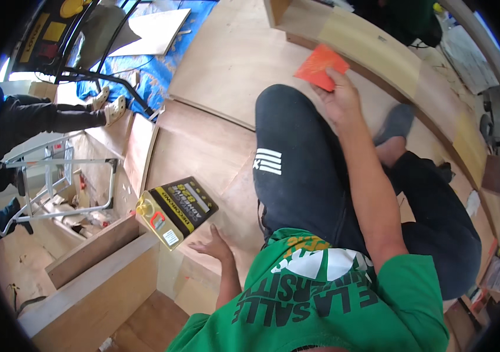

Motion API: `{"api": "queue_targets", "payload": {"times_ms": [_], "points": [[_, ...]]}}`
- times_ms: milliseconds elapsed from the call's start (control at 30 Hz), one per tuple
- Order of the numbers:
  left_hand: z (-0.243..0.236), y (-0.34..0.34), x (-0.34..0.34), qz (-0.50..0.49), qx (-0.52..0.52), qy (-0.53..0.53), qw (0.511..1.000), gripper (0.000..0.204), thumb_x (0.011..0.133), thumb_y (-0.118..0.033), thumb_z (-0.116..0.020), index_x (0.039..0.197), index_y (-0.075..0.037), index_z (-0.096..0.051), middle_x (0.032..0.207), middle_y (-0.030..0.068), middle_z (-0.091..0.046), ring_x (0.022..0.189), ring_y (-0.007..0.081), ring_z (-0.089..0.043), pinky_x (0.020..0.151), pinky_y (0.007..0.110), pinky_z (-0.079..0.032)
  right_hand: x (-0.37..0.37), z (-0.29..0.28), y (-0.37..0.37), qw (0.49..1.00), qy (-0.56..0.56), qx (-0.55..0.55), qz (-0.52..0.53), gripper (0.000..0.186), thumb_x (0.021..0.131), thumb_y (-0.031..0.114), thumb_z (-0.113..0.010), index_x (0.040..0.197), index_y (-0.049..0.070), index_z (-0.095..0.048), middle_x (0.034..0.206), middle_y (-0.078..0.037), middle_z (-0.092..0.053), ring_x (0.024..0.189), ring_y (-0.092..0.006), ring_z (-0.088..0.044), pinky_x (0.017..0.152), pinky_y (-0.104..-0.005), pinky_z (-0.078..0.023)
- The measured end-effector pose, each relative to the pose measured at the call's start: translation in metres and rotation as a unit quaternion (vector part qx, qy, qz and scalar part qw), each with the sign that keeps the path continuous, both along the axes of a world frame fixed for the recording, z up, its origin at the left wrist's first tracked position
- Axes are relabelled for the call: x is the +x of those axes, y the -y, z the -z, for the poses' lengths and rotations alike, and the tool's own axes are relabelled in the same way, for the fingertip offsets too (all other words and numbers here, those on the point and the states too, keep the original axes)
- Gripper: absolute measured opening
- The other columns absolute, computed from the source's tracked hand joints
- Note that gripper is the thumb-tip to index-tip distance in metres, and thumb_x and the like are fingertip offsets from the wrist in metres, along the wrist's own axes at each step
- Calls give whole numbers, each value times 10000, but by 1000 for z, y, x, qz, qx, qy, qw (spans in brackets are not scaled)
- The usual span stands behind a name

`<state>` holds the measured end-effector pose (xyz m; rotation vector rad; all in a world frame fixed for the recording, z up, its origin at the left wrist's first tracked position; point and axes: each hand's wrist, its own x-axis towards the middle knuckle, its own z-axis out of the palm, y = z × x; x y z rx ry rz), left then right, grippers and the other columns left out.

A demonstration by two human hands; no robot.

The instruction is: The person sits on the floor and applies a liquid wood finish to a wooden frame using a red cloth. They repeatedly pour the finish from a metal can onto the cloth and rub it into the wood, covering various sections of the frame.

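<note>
My right hand (339,97) pinches a flat, orange-red square spreader (320,66) by its near corner, above the plywood beside a long wooden rail. My left hand (214,245) is open, palm turned up and fingers stretched out. Just beyond its fingers is a rectangular black, yellow and gold metal adhesive can (180,206), with a red handle and a yellow cap on its gold top. Whether the fingertips touch the can, I cannot tell.
I sit on plywood panels (203,141). The wooden rail (373,50) curves along the right, and a wooden frame (91,287) stands at the lower left. Another person's legs (56,116), a metal stepladder (65,173), a blue tarp (159,73) and a machine on a stand (47,35) are at left.
</note>
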<state>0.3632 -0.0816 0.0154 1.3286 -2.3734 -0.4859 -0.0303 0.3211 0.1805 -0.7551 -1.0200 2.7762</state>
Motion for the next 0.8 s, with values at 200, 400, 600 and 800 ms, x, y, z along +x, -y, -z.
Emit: {"api": "queue_targets", "payload": {"times_ms": [200,400,600,800], "points": [[-74,-35,-121,19,142,-362,921,863,779,-85,-881,1392,71,-294,1401,270,-440,1232,343,-538,1035,462,-513,-7,-41,26,996,-60,32,-60,313,969,133,-650,1229,-34,-601,1176,-156,-677,1027,-271,-695,856,-447,-616],[-99,-18,-167,-29,139,-414,899,745,765,-42,-865,1341,97,-413,1365,276,-532,1184,321,-600,1043,447,-527,-12,-50,27,990,-55,72,-110,270,975,162,-600,1180,-13,-621,1091,-138,-683,925,-240,-698,795,-398,-605],[-159,4,-212,216,-6,-174,961,953,634,-117,-908,1436,64,-427,1361,221,-521,1278,342,-508,1124,445,-395,10,-16,9,994,24,5,-107,285,949,209,-621,1144,6,-657,1039,-93,-685,877,-186,-675,733,-332,-578],[-269,-52,-301,536,-130,-61,832,1011,596,-136,-909,1474,-14,-423,1281,211,-530,1205,398,-519,1043,494,-426,10,4,-25,979,30,104,-173,287,933,205,-602,1136,10,-656,1027,-96,-681,906,-185,-674,718,-342,-580]]}}
